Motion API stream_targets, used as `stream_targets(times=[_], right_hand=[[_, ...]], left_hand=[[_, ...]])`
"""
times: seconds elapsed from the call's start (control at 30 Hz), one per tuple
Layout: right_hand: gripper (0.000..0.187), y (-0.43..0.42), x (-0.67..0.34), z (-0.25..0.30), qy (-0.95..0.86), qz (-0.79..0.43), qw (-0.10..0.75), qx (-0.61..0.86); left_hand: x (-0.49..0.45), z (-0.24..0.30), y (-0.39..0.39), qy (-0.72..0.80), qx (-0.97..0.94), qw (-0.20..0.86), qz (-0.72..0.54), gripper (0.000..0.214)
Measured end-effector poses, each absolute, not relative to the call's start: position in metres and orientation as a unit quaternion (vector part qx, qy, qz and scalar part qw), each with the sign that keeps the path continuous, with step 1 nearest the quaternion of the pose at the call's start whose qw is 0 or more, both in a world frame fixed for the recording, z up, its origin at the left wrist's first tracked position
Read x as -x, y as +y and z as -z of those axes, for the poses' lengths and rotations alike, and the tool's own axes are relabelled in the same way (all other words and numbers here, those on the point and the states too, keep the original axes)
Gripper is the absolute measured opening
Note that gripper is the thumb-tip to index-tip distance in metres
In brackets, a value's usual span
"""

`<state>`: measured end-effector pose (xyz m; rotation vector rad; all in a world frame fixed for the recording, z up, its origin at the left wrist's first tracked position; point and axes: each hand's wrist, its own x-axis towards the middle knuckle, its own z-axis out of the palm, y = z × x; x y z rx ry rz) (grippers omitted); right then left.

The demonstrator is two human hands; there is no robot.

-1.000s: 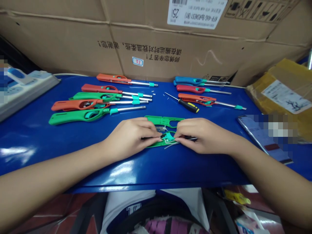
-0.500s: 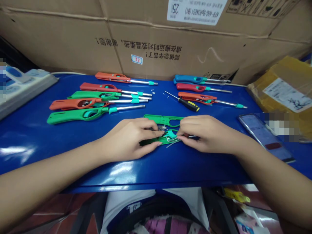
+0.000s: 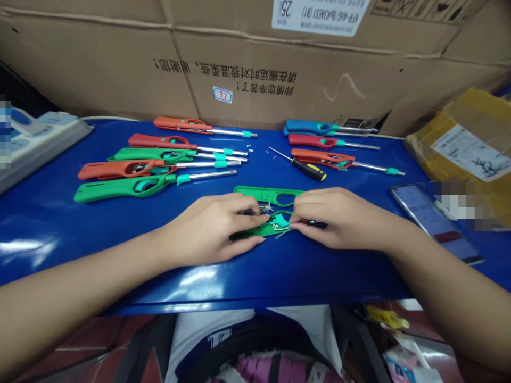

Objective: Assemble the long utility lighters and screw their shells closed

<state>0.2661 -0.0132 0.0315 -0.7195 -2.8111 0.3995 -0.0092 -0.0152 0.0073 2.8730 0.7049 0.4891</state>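
An opened green lighter body (image 3: 261, 230) lies on the blue table (image 3: 59, 223) between my hands, with a teal trigger piece (image 3: 280, 219) and thin wires showing inside it. My left hand (image 3: 213, 229) is curled over its handle end, thumb beneath and fingers on top. My right hand (image 3: 339, 218) pinches the parts at the trigger end, fingers closed together. Just behind lies the other green shell half (image 3: 268, 194).
Several assembled long lighters, red and green (image 3: 151, 170), lie at the left; blue and red lighters (image 3: 327, 143) lie at the right. A black-and-yellow screwdriver (image 3: 305, 169) lies between them. A phone (image 3: 433, 221) rests at right, a white device (image 3: 35, 146) at left, cardboard boxes (image 3: 255, 58) behind.
Both hands stay on the green lighter body with small finger shifts. The view has tilted slightly, so the table things sit a little lower left.
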Motion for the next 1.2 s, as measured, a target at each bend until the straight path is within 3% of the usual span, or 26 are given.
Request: stream_targets(times=[0.5, 0.93, 1.2], right_hand=[[0.023, -0.014, -0.267, -0.035, -0.962, -0.117, 0.065, 0.237], [0.021, -0.016, -0.264, -0.031, -0.958, -0.130, 0.073, 0.246], [0.021, -0.015, -0.264, -0.033, -0.937, -0.197, 0.089, 0.274]], left_hand=[[0.011, -0.004, -0.014, 0.214, -0.959, 0.062, -0.176, 0.032], [0.002, -0.012, -0.025, 0.217, -0.969, -0.050, -0.109, 0.033], [0.003, -0.009, -0.027, 0.220, -0.965, -0.060, -0.130, 0.031]])
